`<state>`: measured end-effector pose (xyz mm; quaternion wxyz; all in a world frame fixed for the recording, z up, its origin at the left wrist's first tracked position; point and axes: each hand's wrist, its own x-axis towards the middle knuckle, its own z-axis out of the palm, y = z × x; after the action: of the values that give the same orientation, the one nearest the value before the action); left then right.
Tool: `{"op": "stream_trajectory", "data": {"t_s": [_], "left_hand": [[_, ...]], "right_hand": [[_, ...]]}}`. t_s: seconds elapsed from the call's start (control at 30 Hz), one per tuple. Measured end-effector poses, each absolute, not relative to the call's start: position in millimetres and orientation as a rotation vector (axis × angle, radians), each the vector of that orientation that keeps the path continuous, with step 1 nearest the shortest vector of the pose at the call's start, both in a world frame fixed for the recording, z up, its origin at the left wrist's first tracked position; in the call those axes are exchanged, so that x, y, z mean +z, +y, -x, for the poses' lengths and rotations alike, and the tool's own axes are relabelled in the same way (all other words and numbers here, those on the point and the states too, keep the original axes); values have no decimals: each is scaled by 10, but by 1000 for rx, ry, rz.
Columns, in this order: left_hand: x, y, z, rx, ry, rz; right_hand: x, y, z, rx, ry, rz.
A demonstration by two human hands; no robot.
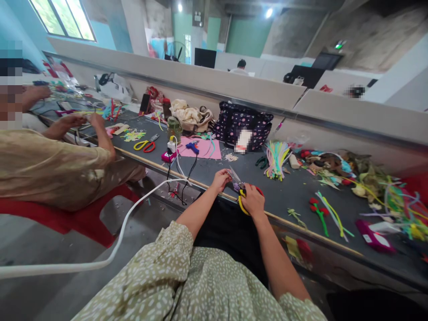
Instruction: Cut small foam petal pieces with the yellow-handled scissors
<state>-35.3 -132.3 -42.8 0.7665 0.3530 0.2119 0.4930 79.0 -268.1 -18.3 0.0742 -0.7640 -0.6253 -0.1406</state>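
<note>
My right hand (253, 200) is closed around the handles of a pair of scissors (236, 177), one handle yellow and the other red. The scissor blades point away toward the upper left, close to my left hand (221, 180). That hand is closed, fingertips pinched together beside the blades; whatever is between them is too small to make out. Both hands are over the front edge of the dark table (214, 171). A bit of purple material shows beside the blades. Further back, a bundle of pastel pipe cleaners (277, 160) lies near some dark-handled pliers (261, 162).
A glue gun (192, 148) rests on a pink sheet (214, 150), with a white cable (133, 203) crossing at left. Red-and-yellow scissors (145, 145) lie beyond. Red pipe-cleaner flowers (319, 211) and a magenta box (374, 236) are at right. A co-worker (56, 165) sits at left.
</note>
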Motion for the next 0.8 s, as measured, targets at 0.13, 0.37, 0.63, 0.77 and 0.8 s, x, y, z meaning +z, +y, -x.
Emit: {"op": "stream_trajectory", "data": {"t_s": [0.13, 0.37, 0.63, 0.77, 0.8], "left_hand": [[-426, -1327, 352, 1058, 467, -785], [-442, -1329, 349, 1051, 466, -830], [-415, -1347, 358, 1048, 485, -853], [-405, -1353, 365, 1045, 501, -852], [-408, -1351, 365, 1046, 503, -854]], "right_hand": [[-216, -2667, -801, -446, -1849, 2283], [-209, -2635, -810, -437, -1829, 2298], [-168, -2649, -783, -404, -1829, 2313], [-151, -2649, -774, -374, -1827, 2320], [-150, -2647, -775, -368, -1826, 2319]]}}
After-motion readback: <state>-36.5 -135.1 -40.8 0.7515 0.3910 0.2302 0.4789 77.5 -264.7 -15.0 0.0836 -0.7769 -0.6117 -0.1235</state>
